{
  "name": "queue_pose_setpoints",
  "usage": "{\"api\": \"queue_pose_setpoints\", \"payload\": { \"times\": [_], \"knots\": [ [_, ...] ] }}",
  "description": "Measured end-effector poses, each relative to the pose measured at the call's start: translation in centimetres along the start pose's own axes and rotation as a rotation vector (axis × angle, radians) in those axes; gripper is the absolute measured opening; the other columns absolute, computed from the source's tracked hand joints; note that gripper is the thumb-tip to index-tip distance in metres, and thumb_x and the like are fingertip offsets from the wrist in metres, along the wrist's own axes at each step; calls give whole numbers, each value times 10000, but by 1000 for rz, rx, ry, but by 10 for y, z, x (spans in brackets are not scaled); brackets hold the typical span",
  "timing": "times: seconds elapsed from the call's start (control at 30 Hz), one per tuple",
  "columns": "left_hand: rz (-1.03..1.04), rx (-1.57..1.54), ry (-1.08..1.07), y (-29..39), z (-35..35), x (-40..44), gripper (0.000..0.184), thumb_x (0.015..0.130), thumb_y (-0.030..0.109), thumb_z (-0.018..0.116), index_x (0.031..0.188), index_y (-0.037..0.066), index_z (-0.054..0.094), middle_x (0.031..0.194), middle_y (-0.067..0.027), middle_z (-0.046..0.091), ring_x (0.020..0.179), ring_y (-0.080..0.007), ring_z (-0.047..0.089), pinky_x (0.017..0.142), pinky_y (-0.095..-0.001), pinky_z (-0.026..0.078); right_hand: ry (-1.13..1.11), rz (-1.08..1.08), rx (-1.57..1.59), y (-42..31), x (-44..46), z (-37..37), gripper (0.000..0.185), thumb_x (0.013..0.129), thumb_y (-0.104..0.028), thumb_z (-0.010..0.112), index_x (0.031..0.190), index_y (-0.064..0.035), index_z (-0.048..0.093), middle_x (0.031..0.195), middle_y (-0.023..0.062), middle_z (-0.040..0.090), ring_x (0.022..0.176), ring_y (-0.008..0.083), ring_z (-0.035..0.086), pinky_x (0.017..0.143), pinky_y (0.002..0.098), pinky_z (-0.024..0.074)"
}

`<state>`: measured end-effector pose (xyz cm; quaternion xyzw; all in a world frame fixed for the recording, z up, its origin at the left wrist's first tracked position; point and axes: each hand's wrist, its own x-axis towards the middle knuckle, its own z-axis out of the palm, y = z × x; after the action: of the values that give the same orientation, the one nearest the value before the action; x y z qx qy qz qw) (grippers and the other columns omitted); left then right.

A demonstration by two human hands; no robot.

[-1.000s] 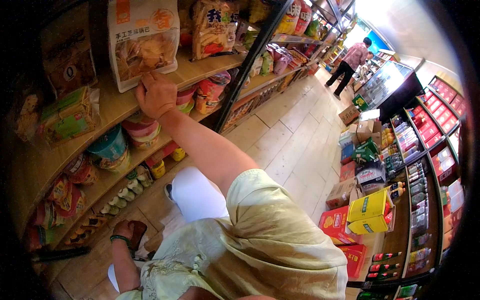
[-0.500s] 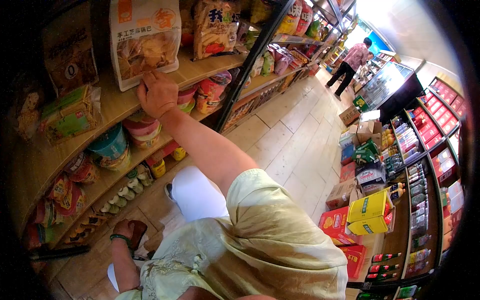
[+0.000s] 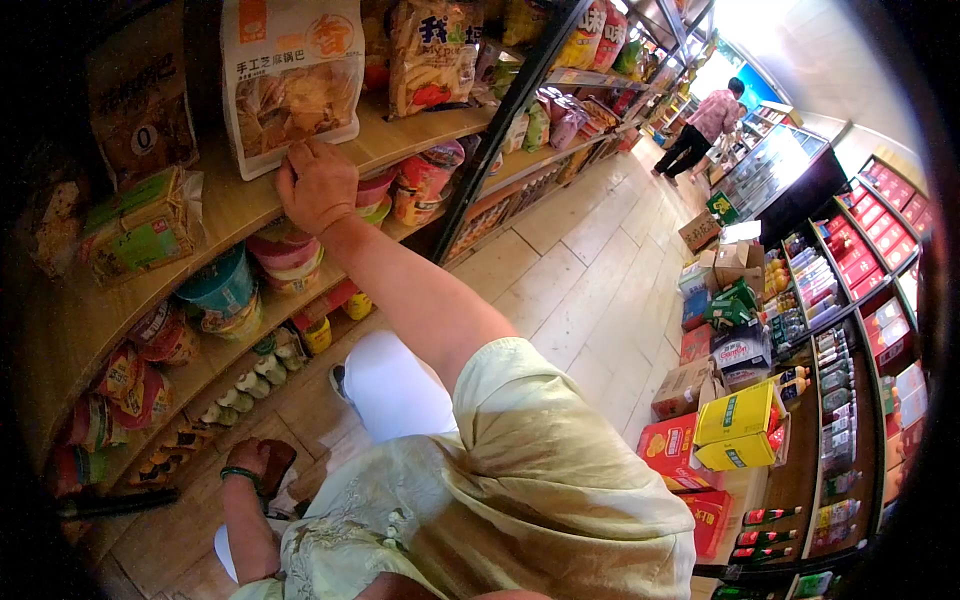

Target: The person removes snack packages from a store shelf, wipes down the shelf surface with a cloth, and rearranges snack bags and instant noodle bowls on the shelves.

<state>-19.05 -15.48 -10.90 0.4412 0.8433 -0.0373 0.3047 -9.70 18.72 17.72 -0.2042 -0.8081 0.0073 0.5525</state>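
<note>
A clear-and-white bag of sesame rice crackers (image 3: 292, 85) stands upright at the front of the wooden shelf (image 3: 400, 132). My right hand (image 3: 318, 182) is closed at the bag's lower edge, fingers bent over it and the thumb tucked below; the fingertips are partly hidden. Low down on the left, my left hand (image 3: 250, 458), with a green bracelet at the wrist, is wrapped around a dark brown object (image 3: 276, 468) whose kind I cannot make out. Beside the cracker bag lies a green-and-yellow snack pack (image 3: 145, 225).
Tubs of instant noodles (image 3: 220, 290) fill the lower shelf. A black shelf post (image 3: 490, 130) rises beyond my right hand. Cartons and a yellow box (image 3: 735, 425) stand across the tiled aisle (image 3: 560, 270). Farther down it is another person (image 3: 705, 125).
Both my hands stay nearly in place. The cracker bag has shifted very slightly in view. The distant person's legs have changed position.
</note>
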Motion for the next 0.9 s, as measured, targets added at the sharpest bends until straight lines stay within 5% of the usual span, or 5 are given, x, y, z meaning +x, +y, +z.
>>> {"api": "queue_pose_setpoints", "payload": {
  "times": [0.27,0.9],
  "knots": [
    [-69,-67,-193,24,-34,-16,404,852,313,418,1093,3,509,1126,-190,507,1034,-322,481,899,-376,380,30,3,-15,0,-2,1,160,693,-167,542,765,-24,549,739,144,544,697,325,536,622,403,437],
    [44,65,-98,4,-8,-5,417,859,318,413,1113,-3,497,1145,-186,495,1045,-318,475,897,-371,386,94,-76,20,6,-1,6,167,666,-124,550,806,-34,552,758,131,552,693,321,538,609,399,441]
  ]
}}
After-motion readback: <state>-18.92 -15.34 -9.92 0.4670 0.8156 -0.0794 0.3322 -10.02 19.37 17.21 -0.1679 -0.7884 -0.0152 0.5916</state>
